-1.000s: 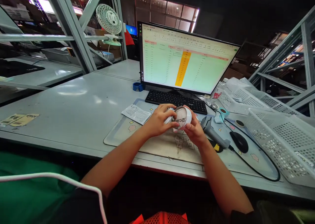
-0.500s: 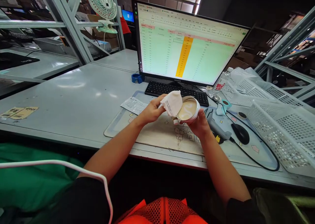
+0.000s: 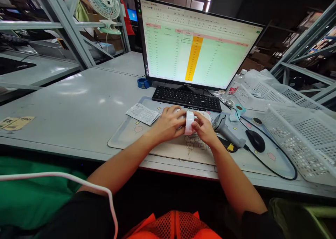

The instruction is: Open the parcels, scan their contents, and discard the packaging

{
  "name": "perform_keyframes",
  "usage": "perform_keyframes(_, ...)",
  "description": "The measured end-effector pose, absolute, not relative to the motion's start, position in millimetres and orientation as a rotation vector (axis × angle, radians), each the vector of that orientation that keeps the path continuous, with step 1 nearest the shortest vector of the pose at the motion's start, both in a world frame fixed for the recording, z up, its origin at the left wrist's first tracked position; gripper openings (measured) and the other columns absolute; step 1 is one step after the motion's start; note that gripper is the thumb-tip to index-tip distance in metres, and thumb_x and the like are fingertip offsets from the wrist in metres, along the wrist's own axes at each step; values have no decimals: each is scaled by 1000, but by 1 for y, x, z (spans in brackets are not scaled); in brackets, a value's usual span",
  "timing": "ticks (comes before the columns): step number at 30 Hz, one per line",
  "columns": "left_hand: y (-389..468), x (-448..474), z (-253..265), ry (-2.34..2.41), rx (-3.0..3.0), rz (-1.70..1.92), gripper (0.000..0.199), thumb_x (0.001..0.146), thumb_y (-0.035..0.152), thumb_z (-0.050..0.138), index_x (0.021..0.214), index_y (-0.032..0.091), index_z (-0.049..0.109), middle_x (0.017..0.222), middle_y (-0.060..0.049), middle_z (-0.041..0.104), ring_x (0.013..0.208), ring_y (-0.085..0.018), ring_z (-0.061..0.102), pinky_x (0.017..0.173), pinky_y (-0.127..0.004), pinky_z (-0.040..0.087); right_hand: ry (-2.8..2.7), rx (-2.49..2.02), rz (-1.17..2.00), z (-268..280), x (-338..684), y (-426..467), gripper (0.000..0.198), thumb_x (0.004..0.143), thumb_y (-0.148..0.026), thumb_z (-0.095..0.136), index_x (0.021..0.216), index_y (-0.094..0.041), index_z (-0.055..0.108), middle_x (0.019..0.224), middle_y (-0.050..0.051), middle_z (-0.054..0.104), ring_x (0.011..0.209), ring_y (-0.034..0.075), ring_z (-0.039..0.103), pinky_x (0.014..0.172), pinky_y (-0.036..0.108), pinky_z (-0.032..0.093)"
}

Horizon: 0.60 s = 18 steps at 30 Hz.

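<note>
Holds a white jar (image 3: 189,123) on its side over the mat (image 3: 168,148), taken here as the clock's centre, with 12 o'clock toward the monitor (image 3: 195,44). Bends the fingers of the left hand (image 3: 170,124) partway shut around the 9 o'clock end, a little spread; pinches the 3 o'clock end between thumb and fingers of the right hand (image 3: 206,129). Probably grips from opposite ends to steady one hand's push against the other's. Cannot tell the state of a lid, with both ends hidden by fingers.

Has the keyboard (image 3: 186,98) at 12 o'clock, presumably for typing while facing the screen. Has a printed packet (image 3: 142,114) flat just above 9 o'clock, near the left hand, perhaps for easy reading. Has the scanner (image 3: 228,132) just below 3 o'clock and the mouse (image 3: 255,141) farther out, between 3 and 4, likely for quick right-hand reach.
</note>
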<state>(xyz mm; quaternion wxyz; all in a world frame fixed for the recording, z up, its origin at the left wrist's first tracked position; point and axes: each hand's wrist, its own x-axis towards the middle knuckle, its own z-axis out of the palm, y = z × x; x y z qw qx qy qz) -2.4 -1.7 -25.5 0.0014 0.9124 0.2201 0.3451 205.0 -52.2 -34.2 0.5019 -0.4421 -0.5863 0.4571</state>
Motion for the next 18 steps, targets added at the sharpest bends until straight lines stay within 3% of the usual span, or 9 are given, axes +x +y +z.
perform_keyframes(2, -2, -1, -23, 638, 2743, 1132, 21, 99, 39, 64, 103, 22, 76, 128, -13, 71, 128, -38, 55, 107, -57, 43, -1405, -1032, 1161, -32, 206, -53, 86, 77, -82, 78, 137, -22, 65, 98, 6, 72, 76, 23, 69, 62, 38, 64)
perform_keyframes(4, -1, 2, -21, 632, 2392, 1300, 30, 102, 48, 59, 101, 21, 72, 124, -12, 71, 121, -32, 60, 107, -51, 47, -1373, -931, 1177, -28, 204, -55, 88, 80, -83, 75, 146, -26, 61, 119, 9, 72, 90, 26, 72, 68, 40, 66)
perform_keyframes(6, -2, 7, -19, 636, 1888, 1422, 50, 107, 63, 42, 115, 22, 68, 128, -12, 69, 115, -27, 65, 102, -45, 54, -1373, -858, 1120, -27, 200, -57, 89, 82, -77, 78, 156, -33, 52, 143, 9, 64, 109, 29, 70, 78, 42, 67)
perform_keyframes(9, -7, 16, -19, 545, 1365, 1251, 81, 103, 81, 15, 143, 23, 56, 150, -16, 59, 115, -29, 69, 89, -42, 62, -1531, -882, 926, -31, 192, -58, 92, 80, -57, 91, 159, -39, 49, 162, 7, 50, 132, 33, 61, 97, 47, 64)
perform_keyframes(13, -13, 24, -25, 486, 1146, 1070, 88, 97, 90, 28, 152, 26, 54, 167, -16, 44, 120, -35, 70, 82, -44, 66, -1735, -937, 700, -43, 182, -55, 91, 78, -50, 94, 158, -37, 52, 164, 10, 46, 145, 37, 50, 107, 53, 59)
perform_keyframes(18, -14, 25, -26, 639, 1081, 1087, 80, 96, 86, 43, 142, 24, 65, 155, -13, 59, 119, -33, 71, 78, -36, 65, -1790, -962, 641, -48, 178, -54, 92, 82, -52, 90, 162, -35, 47, 159, 14, 48, 143, 37, 51, 105, 56, 60)
